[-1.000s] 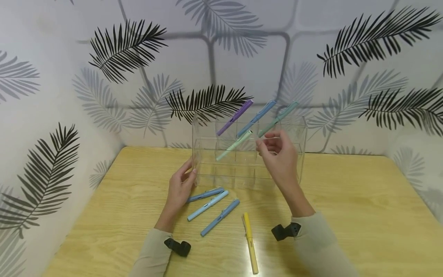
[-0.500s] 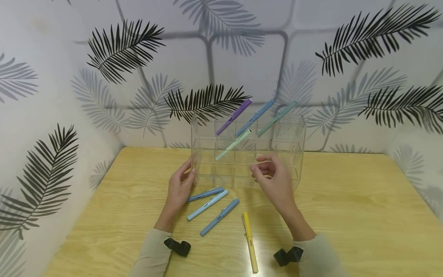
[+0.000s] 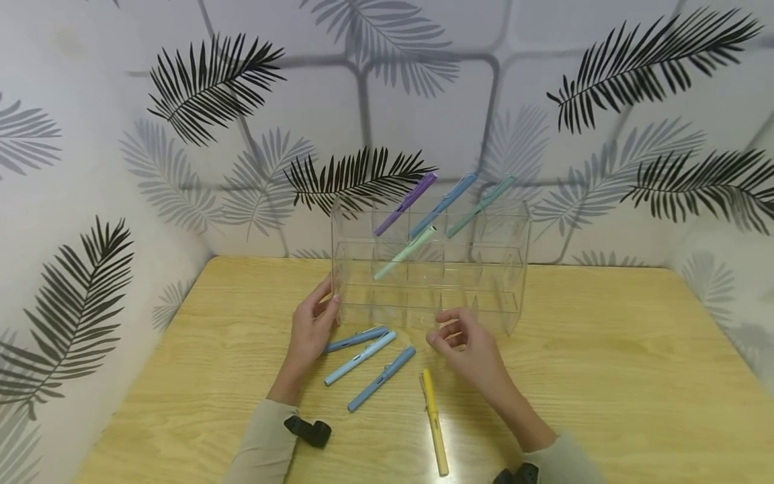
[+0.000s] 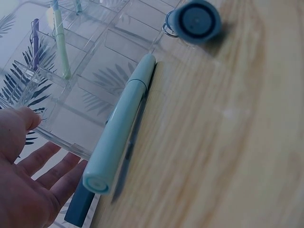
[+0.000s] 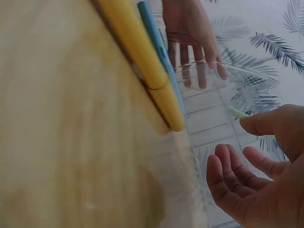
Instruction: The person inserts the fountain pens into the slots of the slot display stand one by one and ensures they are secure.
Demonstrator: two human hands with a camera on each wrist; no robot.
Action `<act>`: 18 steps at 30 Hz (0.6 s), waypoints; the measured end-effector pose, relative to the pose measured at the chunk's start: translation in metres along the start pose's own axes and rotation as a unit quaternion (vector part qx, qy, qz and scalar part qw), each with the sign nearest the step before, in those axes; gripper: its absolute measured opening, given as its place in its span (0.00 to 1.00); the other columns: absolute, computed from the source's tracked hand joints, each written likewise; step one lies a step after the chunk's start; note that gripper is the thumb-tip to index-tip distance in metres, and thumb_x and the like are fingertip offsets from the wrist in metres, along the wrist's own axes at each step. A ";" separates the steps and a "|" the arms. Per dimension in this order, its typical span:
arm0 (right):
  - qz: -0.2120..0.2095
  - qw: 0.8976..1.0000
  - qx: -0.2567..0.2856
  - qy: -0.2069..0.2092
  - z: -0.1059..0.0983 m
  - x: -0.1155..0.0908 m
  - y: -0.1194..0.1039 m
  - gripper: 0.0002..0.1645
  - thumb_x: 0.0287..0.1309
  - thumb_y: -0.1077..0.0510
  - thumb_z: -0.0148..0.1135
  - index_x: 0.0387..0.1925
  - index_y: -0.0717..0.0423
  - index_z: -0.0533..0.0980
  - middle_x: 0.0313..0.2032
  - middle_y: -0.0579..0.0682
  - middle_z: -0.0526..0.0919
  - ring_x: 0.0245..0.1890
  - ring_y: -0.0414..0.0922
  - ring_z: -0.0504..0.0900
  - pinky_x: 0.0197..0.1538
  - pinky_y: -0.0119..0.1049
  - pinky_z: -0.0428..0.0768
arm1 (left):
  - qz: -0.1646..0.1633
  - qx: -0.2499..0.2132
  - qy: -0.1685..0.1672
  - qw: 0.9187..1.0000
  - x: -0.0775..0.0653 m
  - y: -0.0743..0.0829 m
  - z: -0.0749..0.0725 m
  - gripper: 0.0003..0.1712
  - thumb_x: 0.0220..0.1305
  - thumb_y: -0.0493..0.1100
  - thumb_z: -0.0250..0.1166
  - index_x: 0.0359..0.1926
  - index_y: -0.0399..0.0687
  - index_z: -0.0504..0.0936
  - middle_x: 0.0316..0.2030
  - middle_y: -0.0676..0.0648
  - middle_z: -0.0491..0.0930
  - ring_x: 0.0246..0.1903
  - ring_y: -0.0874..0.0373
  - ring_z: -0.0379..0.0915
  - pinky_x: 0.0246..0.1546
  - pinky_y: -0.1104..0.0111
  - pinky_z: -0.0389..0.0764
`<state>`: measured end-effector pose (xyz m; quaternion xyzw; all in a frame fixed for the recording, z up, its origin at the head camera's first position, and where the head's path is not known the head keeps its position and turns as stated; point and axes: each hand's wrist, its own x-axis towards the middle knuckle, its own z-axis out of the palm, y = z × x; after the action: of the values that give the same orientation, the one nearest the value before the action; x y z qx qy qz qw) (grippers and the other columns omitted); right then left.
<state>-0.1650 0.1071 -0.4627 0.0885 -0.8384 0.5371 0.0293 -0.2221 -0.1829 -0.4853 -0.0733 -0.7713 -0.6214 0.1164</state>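
In the head view, my left hand (image 3: 312,327) holds the left side of a clear acrylic pen stand (image 3: 390,296), thumb at its front edge and fingers along the outer wall. My right hand (image 3: 468,346), loosely curled with nothing in it, hovers by the stand's lower front, above a yellow pen (image 3: 434,423). Leaning in the top tier are a purple pen (image 3: 405,204), a blue pen (image 3: 443,206) and a teal pen (image 3: 480,206). A mint green pen (image 3: 405,253) leans in the middle tier.
On the wooden table (image 3: 605,376), a light blue pen (image 3: 360,357) lies between a darker blue pen (image 3: 382,378) and another blue pen (image 3: 355,338) close to my left hand. A leaf-patterned wall covering (image 3: 423,121) stands behind the stand.
My right hand has come down from beside the teal pen to the stand's lower front, toward me. My left hand stays on the stand, and the pens have not moved.
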 end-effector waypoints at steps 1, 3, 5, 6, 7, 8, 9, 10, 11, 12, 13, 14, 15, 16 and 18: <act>0.004 1.000 -0.003 -0.008 0.001 -0.003 0.001 0.20 0.64 0.58 0.72 0.54 0.59 0.77 0.37 0.51 0.84 0.35 0.47 0.83 0.35 0.34 0.82 | -0.001 -0.001 -0.001 1.000 0.000 0.001 0.000 0.27 0.76 0.34 0.58 0.74 0.46 0.71 0.67 0.38 0.74 0.51 0.35 0.80 0.30 0.61 0.83; 0.014 1.000 -0.009 -0.020 0.002 -0.008 0.002 0.21 0.63 0.59 0.72 0.54 0.59 0.76 0.36 0.51 0.84 0.34 0.46 0.83 0.34 0.34 0.83 | -0.004 -0.002 -0.005 1.000 -0.001 0.007 0.000 0.27 0.77 0.33 0.58 0.74 0.44 0.71 0.68 0.37 0.73 0.50 0.33 0.79 0.30 0.60 0.83; 0.019 0.999 -0.011 -0.032 0.003 -0.014 0.004 0.21 0.62 0.59 0.73 0.54 0.59 0.76 0.36 0.50 0.83 0.34 0.45 0.84 0.33 0.33 0.82 | -0.010 0.000 -0.009 1.000 -0.003 0.017 0.000 0.27 0.77 0.33 0.57 0.74 0.42 0.70 0.68 0.35 0.73 0.51 0.32 0.79 0.31 0.59 0.83; 0.021 0.999 -0.011 -0.039 0.003 -0.016 0.005 0.22 0.62 0.59 0.73 0.54 0.59 0.76 0.36 0.50 0.83 0.34 0.44 0.84 0.33 0.33 0.82 | -0.013 0.000 -0.011 1.000 -0.005 0.022 0.000 0.27 0.77 0.32 0.57 0.74 0.41 0.70 0.67 0.34 0.73 0.51 0.31 0.79 0.31 0.59 0.83; 0.020 0.999 -0.011 -0.047 0.003 -0.019 0.005 0.22 0.62 0.59 0.73 0.54 0.59 0.76 0.36 0.50 0.83 0.34 0.43 0.84 0.33 0.32 0.82 | -0.015 0.000 -0.012 1.000 -0.006 0.027 -0.001 0.27 0.77 0.32 0.57 0.73 0.39 0.70 0.67 0.33 0.73 0.52 0.31 0.78 0.31 0.60 0.84; 0.019 0.998 -0.012 -0.055 0.003 -0.022 0.006 0.22 0.62 0.58 0.73 0.54 0.59 0.76 0.35 0.49 0.82 0.34 0.43 0.83 0.32 0.32 0.82 | -0.017 0.001 -0.012 1.000 -0.007 0.031 -0.001 0.27 0.76 0.32 0.57 0.73 0.39 0.69 0.67 0.32 0.73 0.52 0.31 0.78 0.31 0.61 0.83; 0.015 0.998 -0.013 -0.063 0.003 -0.025 0.007 0.22 0.62 0.58 0.73 0.54 0.60 0.75 0.35 0.49 0.82 0.33 0.42 0.83 0.32 0.32 0.81 | -0.017 0.001 -0.012 1.000 -0.008 0.034 -0.001 0.27 0.76 0.32 0.57 0.73 0.38 0.69 0.66 0.32 0.73 0.51 0.31 0.78 0.31 0.62 0.83; 0.013 0.997 -0.015 -0.070 0.003 -0.027 0.007 0.22 0.62 0.58 0.73 0.54 0.59 0.75 0.35 0.49 0.82 0.32 0.42 0.82 0.31 0.32 0.81 | -0.016 0.000 -0.011 1.000 -0.007 0.034 -0.001 0.27 0.76 0.32 0.57 0.73 0.38 0.69 0.66 0.31 0.73 0.51 0.30 0.78 0.30 0.63 0.82; 0.008 0.997 -0.016 -0.075 0.003 -0.029 0.007 0.23 0.62 0.58 0.73 0.54 0.60 0.75 0.35 0.48 0.82 0.32 0.42 0.82 0.31 0.31 0.81 | -0.015 0.000 -0.009 1.000 -0.006 0.030 -0.001 0.27 0.76 0.32 0.57 0.73 0.38 0.70 0.66 0.31 0.73 0.52 0.31 0.78 0.30 0.64 0.82; 0.003 0.997 -0.019 -0.081 0.004 -0.031 0.007 0.23 0.61 0.58 0.73 0.54 0.60 0.75 0.34 0.48 0.82 0.31 0.42 0.81 0.31 0.31 0.80 | -0.013 -0.001 -0.007 1.000 -0.005 0.026 0.000 0.27 0.76 0.32 0.57 0.73 0.39 0.70 0.66 0.31 0.73 0.51 0.30 0.78 0.29 0.65 0.82; -0.001 0.996 -0.023 -0.084 0.005 -0.033 0.007 0.22 0.61 0.59 0.74 0.53 0.60 0.75 0.34 0.48 0.82 0.31 0.41 0.81 0.31 0.31 0.80 | -0.010 0.000 -0.005 1.000 -0.003 0.021 0.000 0.27 0.76 0.32 0.57 0.73 0.40 0.70 0.67 0.32 0.73 0.52 0.31 0.78 0.29 0.66 0.81; -0.005 0.996 -0.029 -0.087 0.006 -0.034 0.007 0.23 0.60 0.59 0.74 0.53 0.61 0.75 0.33 0.47 0.81 0.30 0.41 0.80 0.31 0.31 0.80 | -0.009 -0.001 -0.004 1.000 -0.002 0.016 0.000 0.27 0.77 0.33 0.57 0.74 0.41 0.70 0.67 0.33 0.73 0.51 0.31 0.78 0.29 0.66 0.81; -0.005 0.995 -0.033 -0.090 0.008 -0.035 0.007 0.23 0.60 0.59 0.74 0.53 0.61 0.76 0.33 0.46 0.81 0.30 0.41 0.79 0.31 0.31 0.80 | -0.007 0.000 -0.004 1.000 -0.001 0.011 0.000 0.27 0.77 0.33 0.57 0.74 0.41 0.70 0.67 0.33 0.73 0.52 0.31 0.78 0.29 0.67 0.81; -0.006 0.995 -0.039 -0.094 0.010 -0.036 0.007 0.23 0.59 0.60 0.75 0.53 0.61 0.76 0.33 0.46 0.80 0.30 0.40 0.79 0.32 0.30 0.80 | -0.005 0.001 -0.003 1.000 0.000 0.005 0.000 0.27 0.77 0.34 0.57 0.74 0.43 0.70 0.68 0.35 0.73 0.52 0.32 0.79 0.29 0.67 0.80; -0.011 0.993 -0.059 -0.103 0.014 -0.037 0.006 0.24 0.57 0.60 0.76 0.53 0.62 0.76 0.32 0.45 0.79 0.31 0.40 0.77 0.33 0.30 0.79 | -0.003 0.005 -0.002 1.000 0.000 0.001 -0.001 0.27 0.77 0.36 0.58 0.74 0.44 0.70 0.68 0.37 0.73 0.53 0.34 0.79 0.30 0.68 0.81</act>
<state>-0.1292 0.1016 -0.4795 0.1503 -0.8660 0.4748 -0.0462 -0.2221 -0.1839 -0.4844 -0.0719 -0.7747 -0.6179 0.1135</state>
